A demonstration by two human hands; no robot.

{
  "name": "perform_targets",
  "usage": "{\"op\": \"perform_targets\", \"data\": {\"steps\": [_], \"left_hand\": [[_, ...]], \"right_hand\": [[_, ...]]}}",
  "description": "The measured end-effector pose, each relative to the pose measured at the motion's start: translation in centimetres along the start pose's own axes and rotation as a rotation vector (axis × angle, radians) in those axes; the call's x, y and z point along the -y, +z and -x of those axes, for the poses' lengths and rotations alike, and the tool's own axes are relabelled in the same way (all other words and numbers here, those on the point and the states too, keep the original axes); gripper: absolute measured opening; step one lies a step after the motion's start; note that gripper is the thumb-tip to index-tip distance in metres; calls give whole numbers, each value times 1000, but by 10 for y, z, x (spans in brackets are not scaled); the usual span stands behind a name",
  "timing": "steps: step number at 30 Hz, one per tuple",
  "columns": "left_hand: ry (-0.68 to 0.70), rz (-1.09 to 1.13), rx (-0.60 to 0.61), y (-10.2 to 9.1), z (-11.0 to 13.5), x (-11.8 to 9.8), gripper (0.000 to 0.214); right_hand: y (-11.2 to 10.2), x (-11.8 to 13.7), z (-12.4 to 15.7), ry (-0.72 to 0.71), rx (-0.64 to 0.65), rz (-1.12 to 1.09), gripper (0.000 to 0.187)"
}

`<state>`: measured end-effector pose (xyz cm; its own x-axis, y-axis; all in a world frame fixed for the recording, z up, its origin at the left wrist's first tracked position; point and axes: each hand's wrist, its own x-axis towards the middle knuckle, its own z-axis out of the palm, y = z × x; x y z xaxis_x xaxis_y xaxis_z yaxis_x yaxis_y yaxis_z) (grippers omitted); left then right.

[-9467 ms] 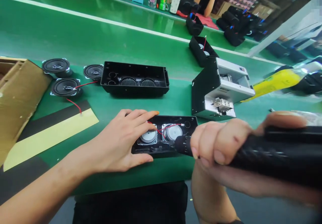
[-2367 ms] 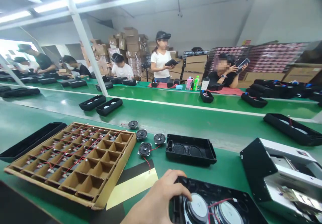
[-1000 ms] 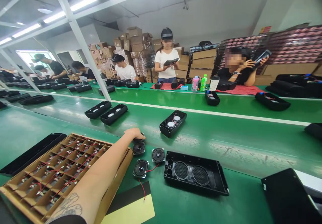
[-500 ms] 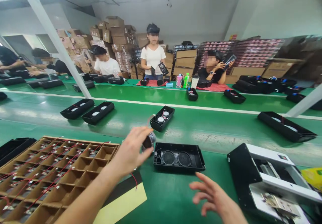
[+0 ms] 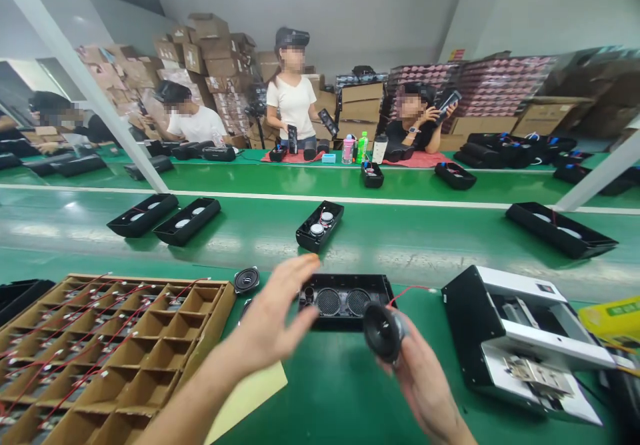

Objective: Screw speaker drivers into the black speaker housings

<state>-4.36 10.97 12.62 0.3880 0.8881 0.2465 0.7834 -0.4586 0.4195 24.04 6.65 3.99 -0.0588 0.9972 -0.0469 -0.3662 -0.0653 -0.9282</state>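
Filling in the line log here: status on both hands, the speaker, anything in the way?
Right hand holding speaker, red wire showing behind it. Left hand open, nothing seen in it. Black housing beyond, partly hidden by left hand and speaker.

The scene is taken in by a single camera worn on the head, pointed forward and down across the green counter. The hands are captured from above and behind, close to the lens in the lower half of the frame. Co-workers, stacked cartons and the rear wall are framed at the top, far across the counter.
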Motion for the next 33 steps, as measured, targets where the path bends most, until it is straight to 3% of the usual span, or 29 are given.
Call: {"op": "perform_targets", "data": {"steps": [2,6,11,16,21,24,26,30,33], "left_hand": [[-126,-91,115,0,-20,38,65],[-195,-177,407,17,-51,91,59],[-166,-246,629,27,-70,92,48],[-242,-311,696,28,-89,82,40],[-368,-246,527,18,-85,86,34],[-484,-148,294,-7,-68,94,36],[-575,-44,109,-28,-53,98,48],[-622,279,-122,-56,-12,87,47],[-717,794,-227,-48,27,57,37]], "right_hand": [[-16,11,-14,-103,33,211,63],[-18,23,-25,57,299,444,71],[0,3,-28,100,332,661,75],[-1,-6,-33,69,310,628,61],[-11,-2,0,117,207,530,57],[-11,-3,27,167,138,453,60],[-8,-3,42,187,102,408,63],[-1,4,66,220,78,342,63],[1,10,87,279,76,287,62]]}}
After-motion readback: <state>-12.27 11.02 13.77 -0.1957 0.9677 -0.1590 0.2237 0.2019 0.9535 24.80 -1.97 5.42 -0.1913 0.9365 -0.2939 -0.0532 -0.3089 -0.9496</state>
